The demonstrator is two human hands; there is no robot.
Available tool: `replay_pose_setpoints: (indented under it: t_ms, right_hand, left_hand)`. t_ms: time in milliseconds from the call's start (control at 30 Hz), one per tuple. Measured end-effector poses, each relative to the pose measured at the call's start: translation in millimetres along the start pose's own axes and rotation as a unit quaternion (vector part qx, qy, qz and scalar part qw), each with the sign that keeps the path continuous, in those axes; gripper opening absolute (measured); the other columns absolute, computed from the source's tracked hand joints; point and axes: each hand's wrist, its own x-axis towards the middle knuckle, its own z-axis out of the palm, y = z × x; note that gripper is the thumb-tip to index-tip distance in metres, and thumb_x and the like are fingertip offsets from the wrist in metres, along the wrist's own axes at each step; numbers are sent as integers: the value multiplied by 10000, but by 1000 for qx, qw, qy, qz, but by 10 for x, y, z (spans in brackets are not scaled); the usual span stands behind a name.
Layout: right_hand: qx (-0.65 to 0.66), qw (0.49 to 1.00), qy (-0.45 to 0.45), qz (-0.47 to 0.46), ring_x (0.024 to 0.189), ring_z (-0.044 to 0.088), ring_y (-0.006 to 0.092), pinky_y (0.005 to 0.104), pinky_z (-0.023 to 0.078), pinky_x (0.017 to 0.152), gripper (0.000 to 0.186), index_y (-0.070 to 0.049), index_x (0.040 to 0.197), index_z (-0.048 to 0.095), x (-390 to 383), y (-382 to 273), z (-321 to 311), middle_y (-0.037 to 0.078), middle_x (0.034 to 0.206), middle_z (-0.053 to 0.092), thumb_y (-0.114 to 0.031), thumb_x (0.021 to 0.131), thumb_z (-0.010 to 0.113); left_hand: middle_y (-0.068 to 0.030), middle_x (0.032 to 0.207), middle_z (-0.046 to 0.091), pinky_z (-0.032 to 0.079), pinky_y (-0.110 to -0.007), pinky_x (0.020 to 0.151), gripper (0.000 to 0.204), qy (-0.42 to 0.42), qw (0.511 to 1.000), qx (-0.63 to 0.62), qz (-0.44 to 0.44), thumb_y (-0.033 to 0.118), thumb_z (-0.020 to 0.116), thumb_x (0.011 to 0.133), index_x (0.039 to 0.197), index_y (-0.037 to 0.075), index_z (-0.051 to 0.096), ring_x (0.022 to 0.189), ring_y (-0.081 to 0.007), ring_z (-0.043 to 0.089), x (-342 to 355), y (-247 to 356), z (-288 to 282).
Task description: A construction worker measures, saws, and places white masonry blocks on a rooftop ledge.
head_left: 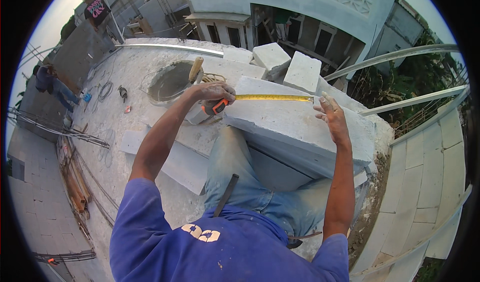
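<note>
My left hand (216, 91) is closed around an orange and black tape measure (218, 107). Its yellow blade (272, 97) runs out to the right across the top of a large white block (300, 119). At the blade's metal end is my right hand (332, 118), its fingers spread and curved, apparently holding nothing. The block lies in front of my knees, with a rough, dusty surface. Just beyond my left wrist stands a round mortar bucket (172, 82), with a wooden-handled tool (196, 69) leaning at its rim.
Loose white blocks (303, 72) lie beyond the large one, and another block (167, 157) sits by my left leg. Two people (50, 84) are at the far left. Cables (105, 91) and a power tool (123, 93) lie on the floor. Metal rails (415, 100) border the right edge.
</note>
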Motion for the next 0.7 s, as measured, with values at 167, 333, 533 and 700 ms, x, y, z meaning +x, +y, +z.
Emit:
replay_pose_setpoints:
  t_ms: [167, 333, 533, 700]
  right_hand:
    - [80, 994, -69, 29, 687, 587, 96, 227, 490, 599, 381, 45, 1175, 603, 249, 158, 158, 60, 835, 618, -231, 925, 686]
    - [40, 995, 51, 83, 549, 505, 53, 208, 419, 466, 168, -22, 952, 617, 336, 325, -554, -5, 710, 551, -164, 908, 694]
    - [-36, 977, 191, 85, 536, 499, 49, 202, 405, 450, 178, -53, 878, 601, 329, 536, -1512, -16, 691, 558, -190, 890, 714]
    - [-184, 963, 181, 76, 533, 499, 61, 217, 404, 456, 174, -46, 884, 611, 285, 560, -1539, 5, 696, 582, -190, 887, 709]
  left_hand:
    - [-37, 861, 666, 464, -300, 807, 313, -3, 999, 43, 1, 386, 561, 880, 920, 112, 706, 843, -166, 602, 181, -23, -68]
    - [-44, 816, 671, 480, -315, 741, 416, 40, 998, -38, -38, 454, 631, 862, 1007, 79, 737, 814, -155, 614, 210, -61, -249]
    - [-38, 864, 710, 492, -307, 727, 316, 99, 994, -21, -34, 354, 679, 875, 993, 72, 757, 797, -144, 620, 431, -526, -403]
    - [-77, 749, 667, 484, -330, 648, 312, 122, 992, -3, 13, 301, 635, 891, 912, 3, 726, 687, -173, 613, 607, -513, -289]
